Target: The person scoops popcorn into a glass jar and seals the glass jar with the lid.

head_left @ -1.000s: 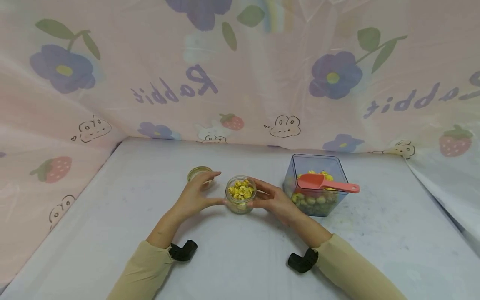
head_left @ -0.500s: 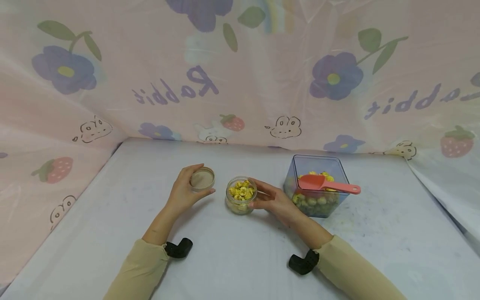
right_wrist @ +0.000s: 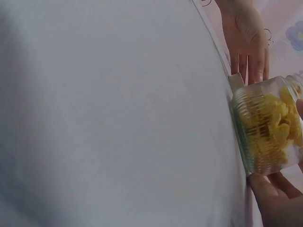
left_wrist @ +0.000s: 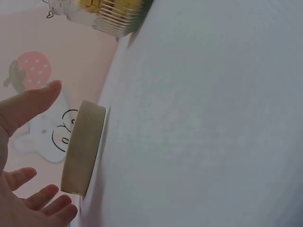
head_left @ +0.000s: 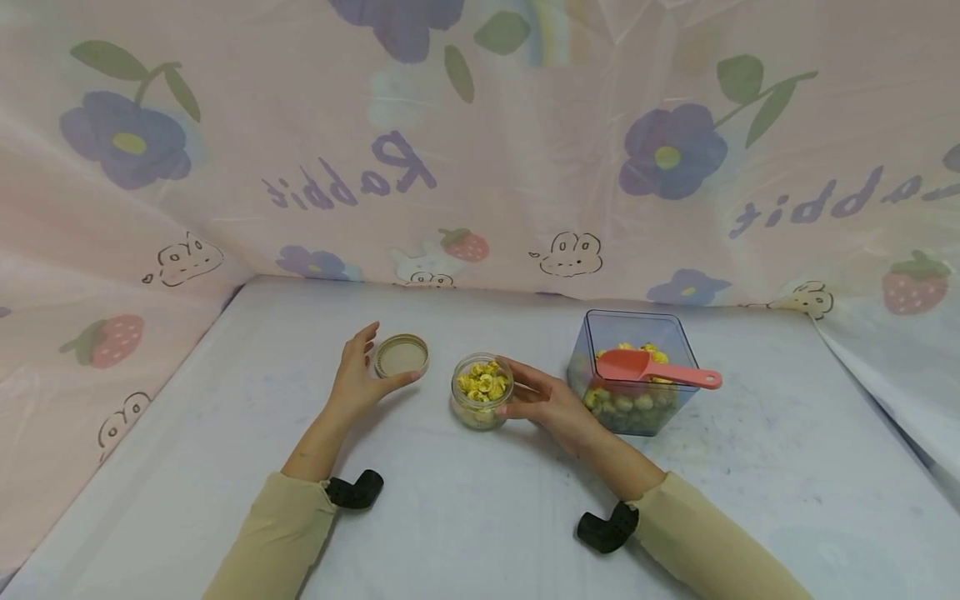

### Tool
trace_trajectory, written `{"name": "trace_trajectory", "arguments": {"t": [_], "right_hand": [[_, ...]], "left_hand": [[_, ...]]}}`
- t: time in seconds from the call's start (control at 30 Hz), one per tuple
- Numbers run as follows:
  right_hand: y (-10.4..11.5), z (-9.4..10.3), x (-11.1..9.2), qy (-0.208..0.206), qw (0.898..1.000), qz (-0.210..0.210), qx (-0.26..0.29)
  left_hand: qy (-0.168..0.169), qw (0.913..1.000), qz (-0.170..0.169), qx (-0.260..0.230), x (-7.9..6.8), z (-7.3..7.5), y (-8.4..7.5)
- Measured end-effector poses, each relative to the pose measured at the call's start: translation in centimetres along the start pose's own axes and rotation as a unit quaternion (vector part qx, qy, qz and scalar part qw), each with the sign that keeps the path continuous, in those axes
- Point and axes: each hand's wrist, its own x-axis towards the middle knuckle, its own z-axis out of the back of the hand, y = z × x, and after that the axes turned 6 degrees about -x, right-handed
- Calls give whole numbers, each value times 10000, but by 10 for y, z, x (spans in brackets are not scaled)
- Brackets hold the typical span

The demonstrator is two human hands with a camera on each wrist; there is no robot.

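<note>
A small glass jar (head_left: pixel 481 398) filled with yellow popcorn stands upright on the white table. My right hand (head_left: pixel 553 408) holds it from the right, with fingers behind and thumb in front. To the left of the jar, a round jar lid (head_left: pixel 402 357) lies flat with its inner side up. My left hand (head_left: pixel 356 379) spreads around the lid's left side, thumb in front and fingers at the back. In the left wrist view, the thumb and fingers stand apart from the lid (left_wrist: pixel 84 147).
A clear bluish square tub (head_left: pixel 633 408) with more popcorn stands right of the right hand. Across its rim lies a pink scoop (head_left: pixel 652 367), handle pointing right. A printed cloth (head_left: pixel 495 167) hangs behind the table and along its sides.
My left hand has moved from beside the jar leftward to the lid, first reaching over it, then drawing slightly left with fingers spread. My right hand stays on the jar.
</note>
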Motion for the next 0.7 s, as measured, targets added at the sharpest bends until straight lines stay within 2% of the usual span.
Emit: {"name": "trace_trajectory", "arguments": {"t": [0.17, 0.3, 0.47, 0.7], "right_hand": [[0, 0, 0, -6, 10000, -27, 51], [1, 0, -1, 25, 10000, -7, 52], [1, 0, -1, -2, 10000, -47, 69], [0, 0, -1, 18, 10000, 13, 34]], "left_hand": [[177, 9993, 318, 24, 3, 1, 2], [252, 9986, 423, 198, 7, 1, 5], [321, 9976, 407, 460, 10, -1, 6], [254, 9973, 386, 568, 10, -2, 6]]}}
